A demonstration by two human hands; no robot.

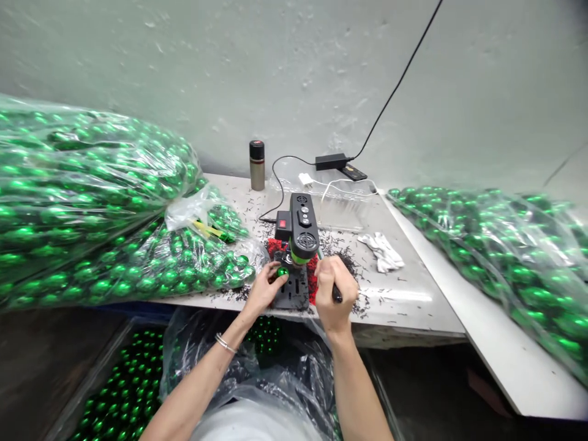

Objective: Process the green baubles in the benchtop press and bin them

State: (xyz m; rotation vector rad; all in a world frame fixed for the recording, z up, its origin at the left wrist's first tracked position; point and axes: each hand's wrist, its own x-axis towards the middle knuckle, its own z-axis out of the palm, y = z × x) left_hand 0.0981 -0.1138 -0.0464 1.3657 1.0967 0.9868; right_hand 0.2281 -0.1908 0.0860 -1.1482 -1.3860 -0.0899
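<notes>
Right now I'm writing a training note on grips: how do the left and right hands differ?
The left hand pinches a green ball; the right hand makes a fist around a black-ended handle. The left wrist wears a silvery bangle; the right wrist shows none. Both hands are bare and close to the black machine.

Bright glare streaks the tabletop [408, 295]; shadow beneath, outer edges blurred

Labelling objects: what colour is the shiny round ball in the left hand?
The shiny round ball is green, best seen in head view.
</notes>
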